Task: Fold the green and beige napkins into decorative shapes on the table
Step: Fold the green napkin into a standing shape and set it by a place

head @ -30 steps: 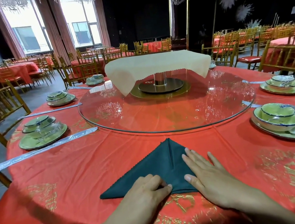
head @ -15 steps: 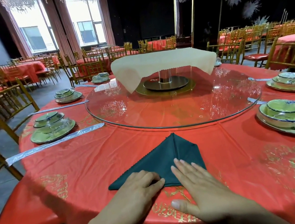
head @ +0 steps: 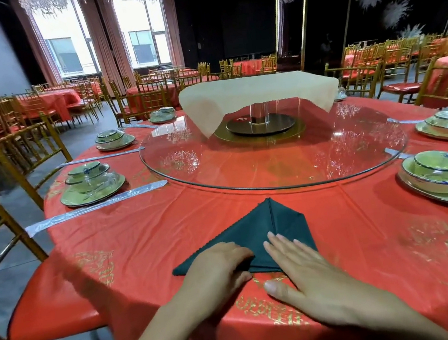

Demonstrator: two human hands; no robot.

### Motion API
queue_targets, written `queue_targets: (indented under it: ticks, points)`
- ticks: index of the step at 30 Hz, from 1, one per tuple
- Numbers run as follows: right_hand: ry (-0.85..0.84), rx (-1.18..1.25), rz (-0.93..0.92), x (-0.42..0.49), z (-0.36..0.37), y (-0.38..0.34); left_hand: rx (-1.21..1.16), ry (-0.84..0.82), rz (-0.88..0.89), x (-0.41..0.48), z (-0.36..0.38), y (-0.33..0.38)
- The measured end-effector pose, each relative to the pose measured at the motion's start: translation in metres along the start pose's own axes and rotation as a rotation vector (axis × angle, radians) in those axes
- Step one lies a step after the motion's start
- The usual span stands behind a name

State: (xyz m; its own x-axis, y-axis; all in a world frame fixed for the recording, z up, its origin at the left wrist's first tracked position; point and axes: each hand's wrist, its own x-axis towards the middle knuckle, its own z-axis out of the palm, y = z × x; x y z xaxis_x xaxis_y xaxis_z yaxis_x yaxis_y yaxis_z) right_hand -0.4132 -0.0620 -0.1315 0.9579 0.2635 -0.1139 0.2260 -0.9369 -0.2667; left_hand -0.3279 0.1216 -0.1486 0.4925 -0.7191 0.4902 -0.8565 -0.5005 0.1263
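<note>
Head view: green napkin (head: 256,232) flat on the red-clothed table (head: 154,235), close to the near edge, folded to a triangle with its peak pointing away toward the glass turntable (head: 246,175). Centre crease running from the peak down toward the hands; left wing long and tapering, right flap shorter.

Left hand (head: 218,269) on the napkin's near left part, knuckles up, fingers curled with the tips at the fold, thumb along the near edge. Cannot tell whether any cloth is pinched between thumb and fingers or only pressed down.

Right hand (head: 309,280) flat and wide, palm down, fingers (head: 282,243) straight and lying on the right flap, thumb stretched out to the left on the bare cloth, just beside the napkin's near corner. Holding nothing, only pressing.

Beige napkin (head: 258,95) well apart from the hands, spread over a stand (head: 259,113) at the turntable's middle, corners hanging down.

Stacked green plates with bowls to the left (head: 92,186) and to the right (head: 444,179) around the turntable. Gold chairs (head: 18,155) beside the table, with more red tables behind them.
</note>
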Motion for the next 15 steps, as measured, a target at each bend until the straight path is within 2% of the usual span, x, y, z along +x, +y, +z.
queue_targets:
  ticks: [4,8,10,13,15]
  points:
    - [0.015,-0.048,-0.010,0.003,0.003,-0.005,-0.021,-0.110,-0.008,0.001,-0.006,-0.002]
    - [0.016,-0.081,-0.046,0.002,0.005,-0.003,-0.006,-0.047,0.064,-0.002,0.000,-0.001]
    - [0.008,-0.002,-0.049,0.002,0.002,-0.002,-0.005,-0.025,0.095,-0.003,0.003,-0.002]
    - [0.101,0.173,0.027,0.008,-0.004,0.012,0.060,-0.018,0.120,-0.001,0.004,-0.003]
    - [0.142,0.114,0.115,0.012,-0.007,0.026,0.062,-0.010,0.127,0.001,0.005,-0.004]
